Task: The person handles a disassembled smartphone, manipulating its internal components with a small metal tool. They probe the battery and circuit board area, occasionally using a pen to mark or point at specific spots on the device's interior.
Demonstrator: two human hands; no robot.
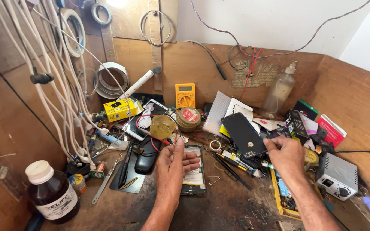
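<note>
Landmark = the opened phone [193, 171] lying flat on the wooden bench [232, 205], circuit side up, mid-frame. Left hand [174, 164] sits just left of it, palm turned up, fingers curled loosely inward over the phone's left edge, thumb raised; thumb & forefinger tips look pinched on a thin black wire [177, 132] that loops up behind the phone, grip too small to be sure. Right hand [285, 155] is well to the right of the phone, half closed, thumb & fingertips pinching the lower right corner of a black back cover [243, 134], which is tilted and held up off the bench, above-right of the phone. Between phone & right hand: pens and tweezers [232, 164] lying aslant, plus a small wire clip [213, 180]. Behind the phone: a yellowish tape roll [162, 127], a round tin w/ red lid [188, 118], a yellow multimeter [185, 96] against the back wall. Left of the phone: a black mat [129, 179] w/ metal tweezers [105, 179] beside it; far left a dark brown bottle [52, 194] w/ white cap, white cables [65, 85] hanging above. Far right of the phone: a small grey box w/ a knob [337, 175]; a clear spray bottle [279, 92] stands at the back right.
</note>
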